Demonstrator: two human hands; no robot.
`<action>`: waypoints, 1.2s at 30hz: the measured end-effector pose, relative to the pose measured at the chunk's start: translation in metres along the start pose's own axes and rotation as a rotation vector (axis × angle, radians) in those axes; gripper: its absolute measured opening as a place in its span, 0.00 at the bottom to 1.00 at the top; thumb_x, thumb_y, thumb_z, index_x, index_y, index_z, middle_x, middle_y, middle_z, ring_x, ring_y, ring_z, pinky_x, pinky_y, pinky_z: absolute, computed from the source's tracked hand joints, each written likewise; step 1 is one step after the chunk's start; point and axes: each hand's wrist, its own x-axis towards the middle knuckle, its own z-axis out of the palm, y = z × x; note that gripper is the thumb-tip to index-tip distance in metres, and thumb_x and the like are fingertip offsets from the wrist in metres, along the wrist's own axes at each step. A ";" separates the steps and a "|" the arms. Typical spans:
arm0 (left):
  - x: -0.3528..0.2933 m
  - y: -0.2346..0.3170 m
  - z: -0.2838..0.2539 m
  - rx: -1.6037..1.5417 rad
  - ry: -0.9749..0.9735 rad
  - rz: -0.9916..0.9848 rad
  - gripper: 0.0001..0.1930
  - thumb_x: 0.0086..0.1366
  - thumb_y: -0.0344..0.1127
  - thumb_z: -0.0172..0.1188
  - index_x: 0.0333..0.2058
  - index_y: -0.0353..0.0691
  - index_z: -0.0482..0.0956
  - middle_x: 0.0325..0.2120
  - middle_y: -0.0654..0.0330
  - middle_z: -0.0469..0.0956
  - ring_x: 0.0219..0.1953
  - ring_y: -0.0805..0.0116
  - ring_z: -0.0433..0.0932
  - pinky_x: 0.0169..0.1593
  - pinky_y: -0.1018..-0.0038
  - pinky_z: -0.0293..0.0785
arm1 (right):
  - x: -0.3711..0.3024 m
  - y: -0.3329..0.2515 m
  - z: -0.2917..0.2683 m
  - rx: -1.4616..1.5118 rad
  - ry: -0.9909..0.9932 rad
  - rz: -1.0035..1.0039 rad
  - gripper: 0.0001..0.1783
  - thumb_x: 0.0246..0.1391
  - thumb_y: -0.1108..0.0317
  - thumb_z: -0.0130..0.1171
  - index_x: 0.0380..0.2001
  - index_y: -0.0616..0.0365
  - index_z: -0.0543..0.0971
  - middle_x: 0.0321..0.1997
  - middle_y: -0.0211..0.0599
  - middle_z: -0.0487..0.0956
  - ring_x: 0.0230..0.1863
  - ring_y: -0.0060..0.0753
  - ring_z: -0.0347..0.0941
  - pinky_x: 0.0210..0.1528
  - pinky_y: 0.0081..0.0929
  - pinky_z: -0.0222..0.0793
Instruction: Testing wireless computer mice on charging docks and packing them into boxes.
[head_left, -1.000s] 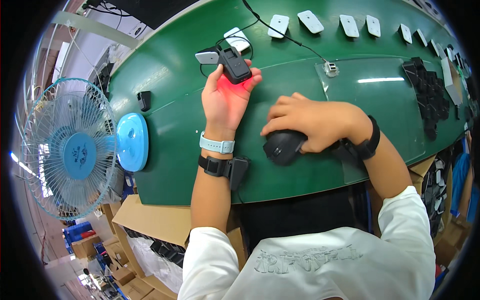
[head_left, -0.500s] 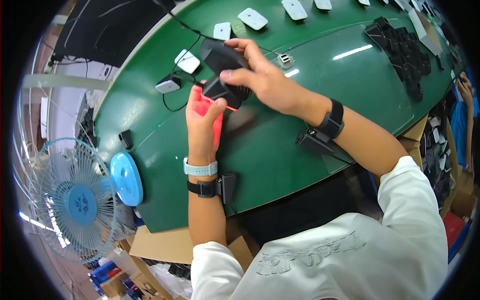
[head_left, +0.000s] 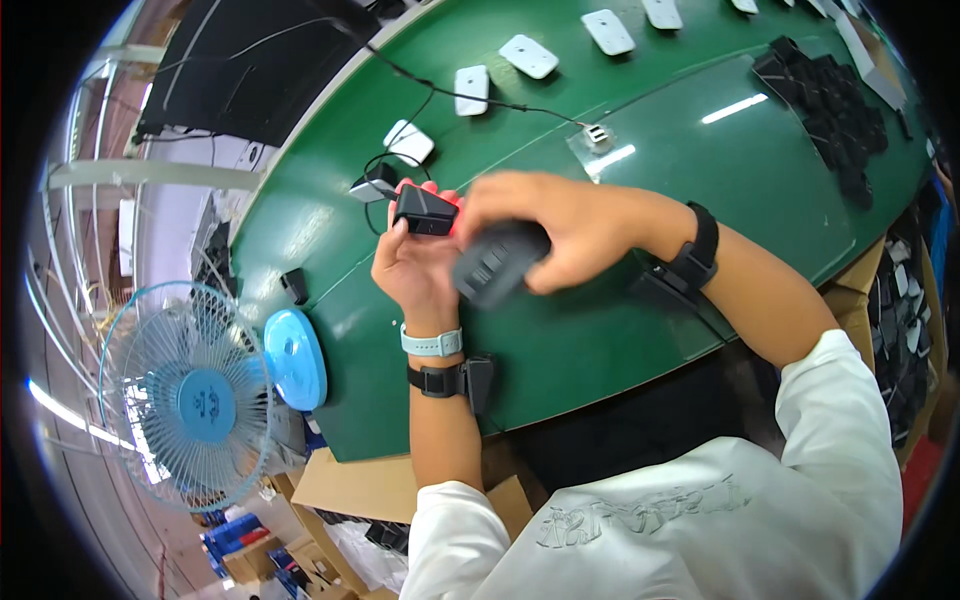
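Observation:
My left hand [head_left: 418, 275] is palm up, its fingers closed around a small black wedge-shaped block [head_left: 427, 213]. A thin black cable runs to the block, and red light falls on the fingertips. Just to the right, my right hand [head_left: 575, 228] grips a rounded black plastic housing [head_left: 495, 265] with a row of small slots in its face. This housing is blurred by motion and sits apart from the block. Behind the left hand, a white-topped black device [head_left: 374, 184] lies by the looped cable, close to a white rounded plate-like device [head_left: 409, 142].
Several more white devices [head_left: 529, 57] line the green table's [head_left: 520, 370] far side. A small USB socket block [head_left: 597, 137] sits mid-table, and a heap of black parts [head_left: 825, 125] lies far right. At left are a small black block [head_left: 295, 285] and a blue fan [head_left: 205, 405]; cardboard boxes [head_left: 365, 480] stand below.
The rounded housing and the wedge-shaped block, held together before, are now separated. My right hand has drawn the housing nearer to me and turned its slotted face up. The view has shifted slightly.

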 end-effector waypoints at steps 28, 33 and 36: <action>-0.003 -0.029 0.018 1.107 -0.206 0.283 0.23 0.51 0.21 0.68 0.42 0.41 0.67 0.35 0.64 0.74 0.39 0.75 0.72 0.43 0.75 0.73 | 0.015 0.013 0.029 -0.045 0.449 0.332 0.16 0.55 0.63 0.68 0.36 0.64 0.77 0.29 0.35 0.79 0.29 0.25 0.71 0.35 0.25 0.70; -0.005 -0.024 0.024 1.371 -0.134 0.346 0.24 0.49 0.25 0.69 0.43 0.40 0.67 0.30 0.57 0.74 0.32 0.67 0.75 0.37 0.70 0.73 | 0.016 0.013 0.036 -0.081 0.543 0.393 0.11 0.60 0.67 0.63 0.34 0.65 0.76 0.29 0.39 0.81 0.29 0.26 0.74 0.35 0.28 0.71; -0.003 -0.025 0.031 1.586 -0.070 0.520 0.23 0.48 0.26 0.66 0.43 0.38 0.67 0.30 0.51 0.77 0.31 0.53 0.78 0.35 0.64 0.74 | 0.016 0.013 0.041 -0.098 0.611 0.409 0.10 0.63 0.68 0.59 0.35 0.65 0.74 0.28 0.39 0.82 0.27 0.25 0.75 0.33 0.27 0.72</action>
